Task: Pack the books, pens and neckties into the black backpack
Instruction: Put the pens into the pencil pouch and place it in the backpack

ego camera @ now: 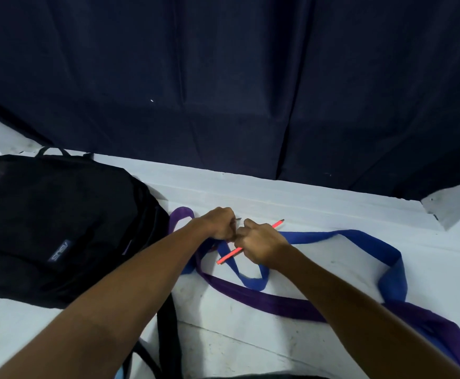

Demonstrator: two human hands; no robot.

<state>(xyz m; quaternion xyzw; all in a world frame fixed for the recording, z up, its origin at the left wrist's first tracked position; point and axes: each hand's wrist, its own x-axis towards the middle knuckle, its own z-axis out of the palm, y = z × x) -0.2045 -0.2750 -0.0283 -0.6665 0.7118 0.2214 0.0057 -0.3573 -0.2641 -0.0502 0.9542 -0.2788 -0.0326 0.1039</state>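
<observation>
Head view: red pen point(250, 241) across right hand point(260, 243), beside left hand point(220, 222).

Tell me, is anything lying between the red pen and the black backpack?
Yes. The left hand and the purple necktie lie between the red pen, held by the right hand, and the backpack, which looks shut.

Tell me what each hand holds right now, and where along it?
Right hand grips the red pen mid-shaft. Left hand grips a thin dark item, only its tip showing.

Black backpack point(51, 228) blocks the left; neckties point(332, 269) sprawl across the white table's point(305, 203) right.
</observation>
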